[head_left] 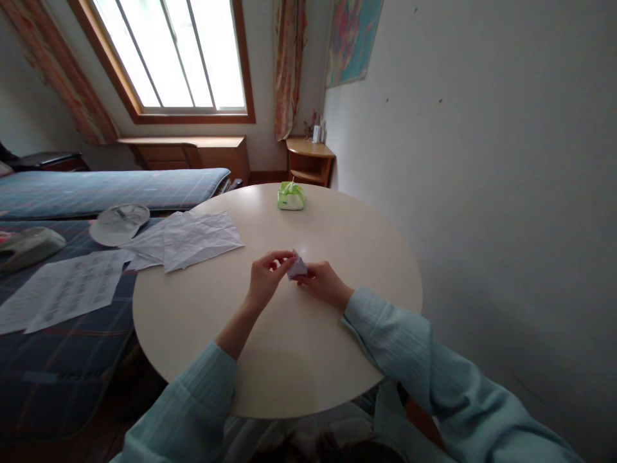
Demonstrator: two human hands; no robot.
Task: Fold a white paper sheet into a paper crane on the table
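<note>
A small piece of folded white paper (297, 267) is held between my two hands, just above the middle of a round cream table (193, 334). My left hand (267, 271) pinches the paper's upper left side between thumb and fingers. From the right, my right hand (324, 281) grips its lower right edge. The fingers cover part of the paper, so its full shape is hard to make out. Both forearms, in light blue sleeves, reach in over the table's near side.
A green-and-white tissue pack (290, 197) stands at the table's far side. Creased white sheets (202, 238) lie across its left edge. Beside it, a plaid-covered bed (58, 360) bears printed sheets (72, 283) and a pale cap (120, 224). A white wall (482, 193) runs along the right.
</note>
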